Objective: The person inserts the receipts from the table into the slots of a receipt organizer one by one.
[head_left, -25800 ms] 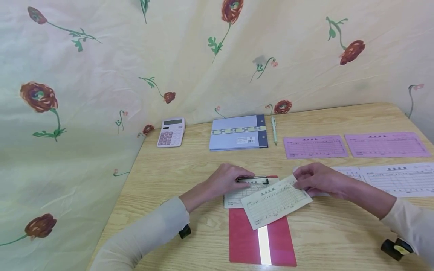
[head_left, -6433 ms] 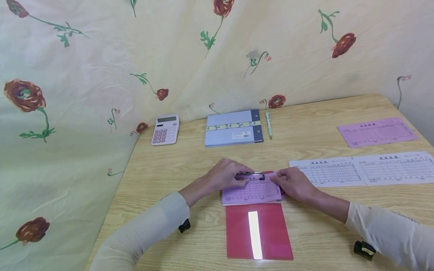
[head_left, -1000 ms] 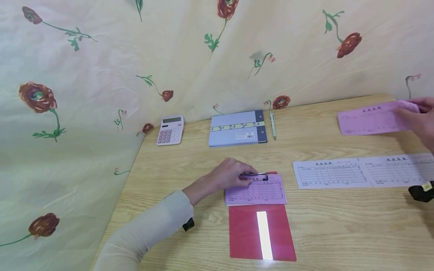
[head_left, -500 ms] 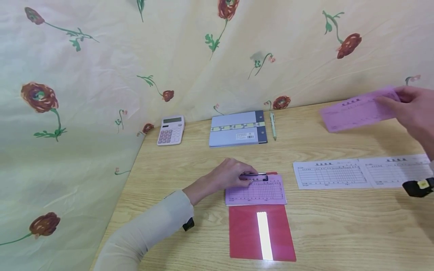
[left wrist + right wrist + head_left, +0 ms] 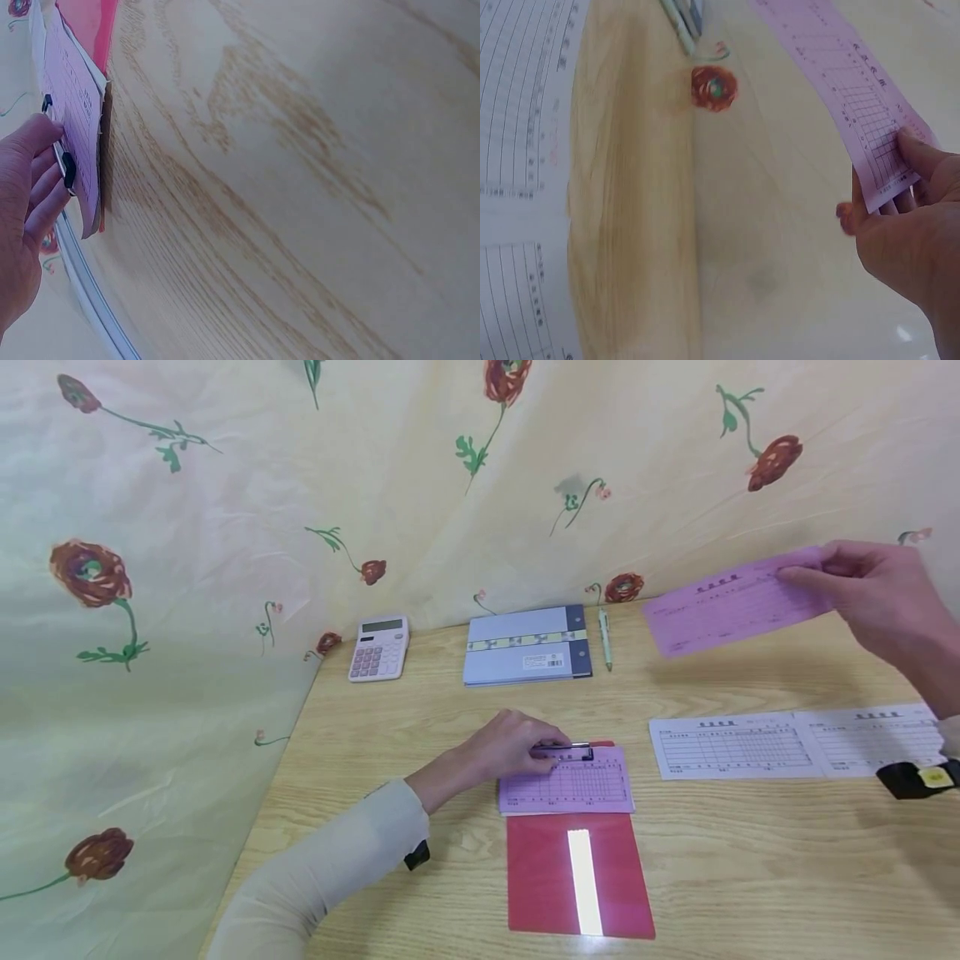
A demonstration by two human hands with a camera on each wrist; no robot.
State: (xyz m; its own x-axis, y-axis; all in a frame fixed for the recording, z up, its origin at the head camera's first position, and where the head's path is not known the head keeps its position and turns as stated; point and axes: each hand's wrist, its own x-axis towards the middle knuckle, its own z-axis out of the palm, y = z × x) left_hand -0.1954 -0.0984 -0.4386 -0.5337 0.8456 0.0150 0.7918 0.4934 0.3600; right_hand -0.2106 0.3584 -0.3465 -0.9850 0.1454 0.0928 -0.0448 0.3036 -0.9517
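The right hand (image 5: 888,597) grasps a loose pink form (image 5: 727,606) above the counter (image 5: 750,868) while the left hand (image 5: 517,745) pinches the clip (image 5: 581,746) of the red clipboard (image 5: 543,877), so filing seems in hand, next probably calling for careful sliding underneath.

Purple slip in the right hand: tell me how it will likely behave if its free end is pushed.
The purple slip is probably very light, since the right hand holds it up by one end. It looks paper-thin, so it would likely bend, though its unsupported part seems nearly flat.
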